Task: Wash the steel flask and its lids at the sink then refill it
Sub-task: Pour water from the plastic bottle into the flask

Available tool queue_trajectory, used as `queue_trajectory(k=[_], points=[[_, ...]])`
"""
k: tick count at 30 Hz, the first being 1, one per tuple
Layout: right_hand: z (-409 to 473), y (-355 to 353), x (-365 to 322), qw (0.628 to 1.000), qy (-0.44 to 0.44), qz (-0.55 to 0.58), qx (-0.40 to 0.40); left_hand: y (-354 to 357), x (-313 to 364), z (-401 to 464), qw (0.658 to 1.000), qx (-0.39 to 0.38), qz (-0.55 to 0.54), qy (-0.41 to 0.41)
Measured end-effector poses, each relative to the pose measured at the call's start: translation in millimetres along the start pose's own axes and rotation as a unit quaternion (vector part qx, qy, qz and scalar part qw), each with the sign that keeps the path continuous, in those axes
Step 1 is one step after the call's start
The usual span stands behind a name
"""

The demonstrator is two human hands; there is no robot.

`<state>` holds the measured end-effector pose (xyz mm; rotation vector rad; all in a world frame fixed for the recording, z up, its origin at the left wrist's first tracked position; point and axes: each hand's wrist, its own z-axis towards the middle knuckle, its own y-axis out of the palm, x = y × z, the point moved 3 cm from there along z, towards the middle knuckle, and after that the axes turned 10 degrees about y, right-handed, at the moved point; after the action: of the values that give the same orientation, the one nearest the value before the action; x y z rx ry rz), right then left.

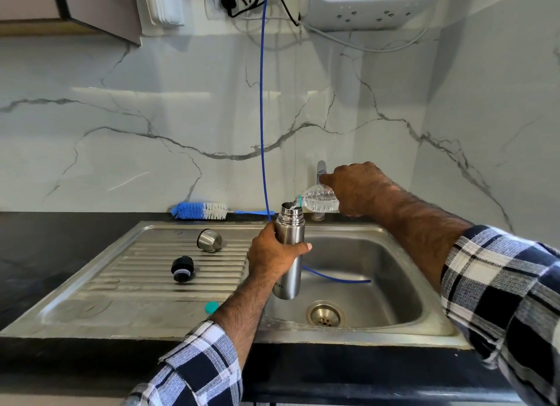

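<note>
Fingers [266, 235] of the left hand [272, 254] are curling round the middle of the flask [289, 254], the thumb lying across its near face, and are holding it upright above the left part of the sink [394, 284] basin. The right hand [357, 187] is gripping the base of a clear bottle [319, 199], tipping it so that its neck is meeting the open mouth of the flask; water appears to be passing from one to the other. Refilling is therefore judged to be under way, which suggests the washing is already done, though the frame cannot confirm it. How full the flask is cannot be told. Both lids are lying apart on the ribbed drainboard [136, 272] to the left: the steel cup [209, 240] on its side, farther back, and the black stopper [181, 269] nearer. A teal cap [211, 307], probably the bottle's, is resting at the near edge of the drainboard. A blue brush [200, 210] is lying on the counter behind the sink. Still to come, by this reading: finishing the pour, fitting the stopper, then fitting the cup.
</note>
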<state>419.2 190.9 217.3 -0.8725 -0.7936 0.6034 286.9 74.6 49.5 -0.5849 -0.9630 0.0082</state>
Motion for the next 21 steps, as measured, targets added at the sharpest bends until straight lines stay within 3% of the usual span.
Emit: queue_trajectory(k=[21], points=[[-10.2, -17.3, -7.5, 1.0, -0.014, -0.028, 0.003, -6.6, -1.4, -3.3, 1.0, -0.002, 0.007, -0.001]])
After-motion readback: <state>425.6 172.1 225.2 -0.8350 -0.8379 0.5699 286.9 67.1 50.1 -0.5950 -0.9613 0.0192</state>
